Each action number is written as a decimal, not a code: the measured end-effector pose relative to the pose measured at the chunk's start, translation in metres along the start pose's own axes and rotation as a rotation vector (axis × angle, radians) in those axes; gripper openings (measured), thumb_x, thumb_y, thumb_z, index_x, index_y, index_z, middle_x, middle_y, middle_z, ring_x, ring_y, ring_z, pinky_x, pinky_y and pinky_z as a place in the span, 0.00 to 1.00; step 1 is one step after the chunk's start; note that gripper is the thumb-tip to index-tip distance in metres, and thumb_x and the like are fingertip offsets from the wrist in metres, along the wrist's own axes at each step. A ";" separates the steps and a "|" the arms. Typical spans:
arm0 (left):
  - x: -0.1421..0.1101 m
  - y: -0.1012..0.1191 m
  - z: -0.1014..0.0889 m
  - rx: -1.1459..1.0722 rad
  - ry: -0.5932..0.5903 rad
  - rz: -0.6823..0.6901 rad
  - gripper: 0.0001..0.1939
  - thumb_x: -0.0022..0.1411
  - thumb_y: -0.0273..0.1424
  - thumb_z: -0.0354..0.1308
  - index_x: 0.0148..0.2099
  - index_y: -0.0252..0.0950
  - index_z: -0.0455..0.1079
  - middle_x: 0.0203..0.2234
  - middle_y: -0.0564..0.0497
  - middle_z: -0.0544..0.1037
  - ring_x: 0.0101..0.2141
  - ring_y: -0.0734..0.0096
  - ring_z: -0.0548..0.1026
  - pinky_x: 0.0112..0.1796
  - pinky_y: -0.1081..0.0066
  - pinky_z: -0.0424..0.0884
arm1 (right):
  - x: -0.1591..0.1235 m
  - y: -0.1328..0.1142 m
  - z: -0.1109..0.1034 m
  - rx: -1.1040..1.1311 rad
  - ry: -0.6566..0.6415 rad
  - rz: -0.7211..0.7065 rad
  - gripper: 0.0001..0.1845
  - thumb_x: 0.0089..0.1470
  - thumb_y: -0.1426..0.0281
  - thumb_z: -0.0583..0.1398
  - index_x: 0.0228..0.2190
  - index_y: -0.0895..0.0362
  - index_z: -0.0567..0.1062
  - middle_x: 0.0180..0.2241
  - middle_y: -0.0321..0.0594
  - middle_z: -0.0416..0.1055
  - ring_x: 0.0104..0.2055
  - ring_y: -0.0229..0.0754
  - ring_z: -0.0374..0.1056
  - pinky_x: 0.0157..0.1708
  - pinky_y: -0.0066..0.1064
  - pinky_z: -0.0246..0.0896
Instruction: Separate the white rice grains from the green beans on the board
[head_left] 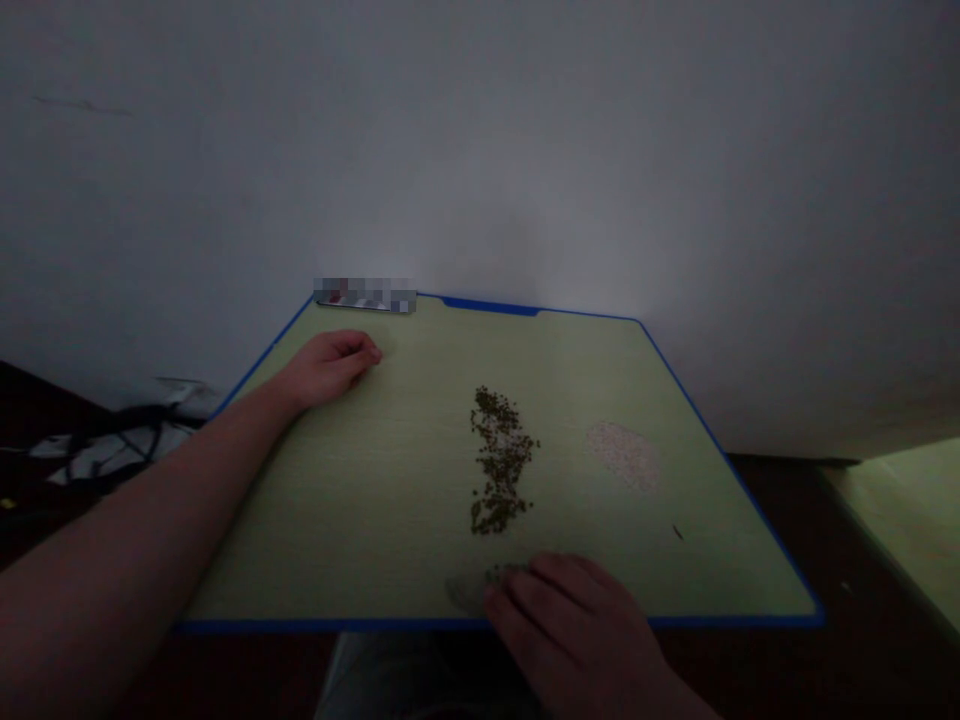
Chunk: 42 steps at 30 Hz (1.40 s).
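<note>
— Right hand [566,630] at the near edge of the surface [405,520]: is it gripping anything?

— No sign of it. It lies palm down, fingers slightly curled and a little apart, with nothing showing between them. A small scatter of dark grains [499,574] sits right at its fingertips.

— And the main strip of dark grains [501,460]?

— Mid-surface, ahead of that hand and a little to its left. Its long axis runs far to near, almost straight at the body, and its near end stops just short of the right hand, so that hand is the closer one.

— Left hand [330,368]?

— Toward the far left corner, loosely curled, empty, well apart from the strip.

— Anything else nearby?

— A pale patch of fine grains [622,455] lies right of the strip, not touching it.
</note>
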<state>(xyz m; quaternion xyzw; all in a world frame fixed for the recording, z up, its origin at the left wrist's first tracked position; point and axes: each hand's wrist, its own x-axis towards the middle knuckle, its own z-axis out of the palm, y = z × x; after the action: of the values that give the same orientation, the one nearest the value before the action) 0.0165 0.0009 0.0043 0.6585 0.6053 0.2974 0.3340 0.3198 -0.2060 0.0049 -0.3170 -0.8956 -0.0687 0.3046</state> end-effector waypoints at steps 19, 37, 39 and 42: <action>0.004 -0.009 -0.001 0.044 -0.017 0.034 0.11 0.54 0.39 0.54 0.27 0.37 0.66 0.14 0.57 0.64 0.18 0.75 0.62 0.21 0.74 0.58 | -0.011 0.022 -0.011 0.050 -0.054 0.035 0.15 0.65 0.75 0.49 0.40 0.59 0.76 0.33 0.38 0.78 0.34 0.39 0.71 0.38 0.32 0.69; 0.002 -0.004 0.000 0.024 -0.006 0.018 0.11 0.53 0.39 0.55 0.26 0.37 0.66 0.14 0.57 0.63 0.17 0.75 0.61 0.21 0.73 0.58 | -0.017 0.025 -0.014 0.071 -0.061 0.066 0.17 0.59 0.80 0.50 0.40 0.60 0.76 0.33 0.39 0.79 0.34 0.39 0.73 0.40 0.31 0.71; 0.002 -0.005 0.000 0.028 -0.004 0.028 0.11 0.53 0.39 0.55 0.26 0.37 0.66 0.14 0.56 0.63 0.17 0.75 0.62 0.21 0.73 0.58 | -0.015 0.019 -0.013 0.080 -0.065 0.060 0.17 0.60 0.80 0.49 0.40 0.59 0.76 0.32 0.39 0.79 0.33 0.38 0.73 0.39 0.29 0.71; 0.003 -0.007 0.000 0.024 -0.002 0.026 0.11 0.54 0.39 0.55 0.26 0.37 0.66 0.14 0.57 0.64 0.17 0.75 0.61 0.21 0.73 0.58 | -0.014 0.012 -0.013 0.074 -0.058 0.046 0.18 0.64 0.77 0.47 0.38 0.59 0.77 0.30 0.39 0.79 0.30 0.37 0.72 0.36 0.28 0.70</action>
<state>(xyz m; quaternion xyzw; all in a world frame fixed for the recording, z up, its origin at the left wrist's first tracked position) 0.0129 0.0042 -0.0015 0.6705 0.5998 0.2938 0.3231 0.3423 -0.2085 0.0061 -0.3281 -0.8984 -0.0194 0.2913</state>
